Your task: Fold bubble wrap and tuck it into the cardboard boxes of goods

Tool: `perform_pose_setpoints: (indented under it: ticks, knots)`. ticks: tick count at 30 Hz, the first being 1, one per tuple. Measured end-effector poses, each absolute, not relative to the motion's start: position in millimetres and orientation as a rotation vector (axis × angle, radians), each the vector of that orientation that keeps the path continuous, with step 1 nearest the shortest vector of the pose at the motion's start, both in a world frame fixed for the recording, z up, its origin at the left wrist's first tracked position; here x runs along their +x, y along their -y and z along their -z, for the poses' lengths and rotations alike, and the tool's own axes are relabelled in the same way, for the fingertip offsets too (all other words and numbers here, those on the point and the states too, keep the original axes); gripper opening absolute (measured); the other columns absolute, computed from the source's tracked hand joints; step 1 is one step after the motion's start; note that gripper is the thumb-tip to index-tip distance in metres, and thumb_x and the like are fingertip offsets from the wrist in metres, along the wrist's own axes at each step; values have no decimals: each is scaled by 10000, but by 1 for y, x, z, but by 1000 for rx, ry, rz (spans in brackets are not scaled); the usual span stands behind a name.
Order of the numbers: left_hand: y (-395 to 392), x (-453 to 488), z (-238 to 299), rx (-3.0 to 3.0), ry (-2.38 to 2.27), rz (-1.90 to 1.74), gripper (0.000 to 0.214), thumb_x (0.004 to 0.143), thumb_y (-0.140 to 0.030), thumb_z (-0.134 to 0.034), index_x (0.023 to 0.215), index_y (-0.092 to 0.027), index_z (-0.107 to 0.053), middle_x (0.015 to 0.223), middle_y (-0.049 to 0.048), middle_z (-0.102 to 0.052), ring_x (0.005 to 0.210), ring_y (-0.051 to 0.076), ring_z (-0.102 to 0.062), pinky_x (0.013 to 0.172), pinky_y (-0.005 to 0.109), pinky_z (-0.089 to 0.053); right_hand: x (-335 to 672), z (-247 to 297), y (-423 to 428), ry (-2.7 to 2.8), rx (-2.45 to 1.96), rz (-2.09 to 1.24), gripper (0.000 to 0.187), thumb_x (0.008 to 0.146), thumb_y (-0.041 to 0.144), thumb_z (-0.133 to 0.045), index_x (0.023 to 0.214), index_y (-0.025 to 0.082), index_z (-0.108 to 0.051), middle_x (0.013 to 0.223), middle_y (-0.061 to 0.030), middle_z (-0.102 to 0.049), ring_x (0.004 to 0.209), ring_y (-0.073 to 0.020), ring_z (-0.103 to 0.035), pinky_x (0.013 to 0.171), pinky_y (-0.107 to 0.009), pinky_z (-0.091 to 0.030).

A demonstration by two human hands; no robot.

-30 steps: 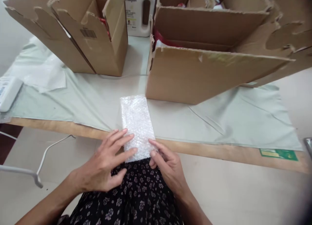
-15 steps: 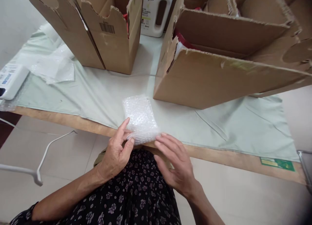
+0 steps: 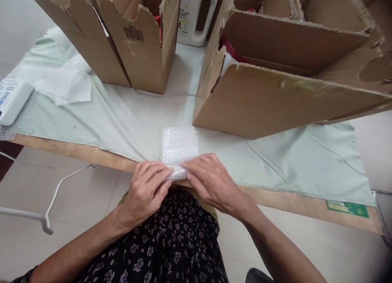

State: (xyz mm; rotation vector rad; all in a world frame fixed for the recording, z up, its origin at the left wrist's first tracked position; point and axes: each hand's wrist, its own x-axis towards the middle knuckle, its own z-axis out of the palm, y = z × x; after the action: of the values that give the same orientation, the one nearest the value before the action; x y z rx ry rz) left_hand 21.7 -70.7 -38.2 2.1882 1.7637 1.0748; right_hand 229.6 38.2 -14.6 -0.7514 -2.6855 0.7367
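A sheet of bubble wrap [image 3: 179, 146] lies on the cloth at the table's front edge, its near end folded over into a thick roll. My left hand [image 3: 149, 185] pinches the left end of that roll between thumb and fingers. On the right end, my right hand [image 3: 211, 179] grips the same roll, fingers on top and thumb at the near side. Whether anything is wrapped inside cannot be made out.
Cardboard boxes stand behind, one pair at left [image 3: 134, 58] and a larger divided box [image 3: 245, 99] at right. Between them is a white jug [image 3: 192, 17]. More bubble wrap [image 3: 67, 83] and a white device [image 3: 14, 101] lie at left. A pale green cloth [image 3: 122, 115] covers the table.
My right hand has come down onto the bubble wrap and closed on it. My left hand has closed too. The wrap's near end is folded tighter and the sheet sits straighter.
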Motion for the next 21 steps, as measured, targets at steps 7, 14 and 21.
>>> perform_pose_setpoints:
  ticks: [7, 14, 21]
  knots:
    - [19, 8, 45, 2104, -1882, -1017, 188, 1034, -221, -576, 1159, -157, -700, 1002, 76, -758, 867, 205, -703, 810, 380, -558, 226, 27, -42, 2571, -796, -214, 243, 1025, 274, -598, 1250, 208, -662, 1329, -133, -700, 1206, -297, -625, 988, -465, -466]
    - [41, 11, 30, 1261, -1844, -1312, 384, 1001, -361, -637, 1342, -185, -630, 1207, 108, -717, 1066, 217, -722, 954, 377, -622, 212, 38, -62, 2390, -886, -395, 232, 1046, 243, -580, 1244, 201, -694, 1171, -87, -779, 1051, -248, -699, 896, -411, -498]
    - [40, 39, 36, 764, -1129, -1361, 561, 883, -411, -802, 1376, -226, -612, 1329, 115, -734, 1195, 267, -723, 1018, 381, -614, 228, 15, -31, 2074, -963, -1157, 217, 1020, 274, -601, 1203, 273, -718, 1119, -27, -783, 1000, -196, -711, 924, -360, -554]
